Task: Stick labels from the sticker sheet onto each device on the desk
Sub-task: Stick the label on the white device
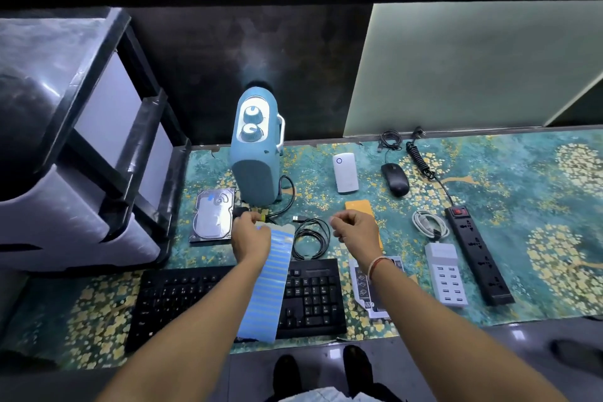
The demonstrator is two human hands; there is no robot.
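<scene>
at the far left lies the hard drive (212, 216), flat on the patterned desk cover (522, 173); it looks rigid and fairly heavy, so a label pressed on its smooth top plate should take firmly without the drive sliding; behind and just right of it stands the blue speaker (256, 153), upright, its curved side probably a poorer seat for a flat label than its front; the left hand (250, 238) grips the top edge of the sticker sheet (269, 281), fingers curled round it, the sheet hanging down over the black keyboard (235, 297); the sheet bends under its own weight, so it reads as thin, light and floppy; best held at an edge, as here, with the labels peeled from a corner so they do not curl and stick to themselves; right of the sheet lies a coiled black cable (310, 238); the right hand (354, 227) hovers above the desk with fingers curled in; whether it pinches a peeled label i cannot tell, as nothing shows between the fingertips; under it sits an orange card (357, 207); further back are the white router (345, 173) and the black mouse (395, 179), both light and likely to skid when pressed, so a steadying finger may help; then the white usb hub (445, 274), and at the right the black power strip (478, 254), long, stiff and stable.
</scene>
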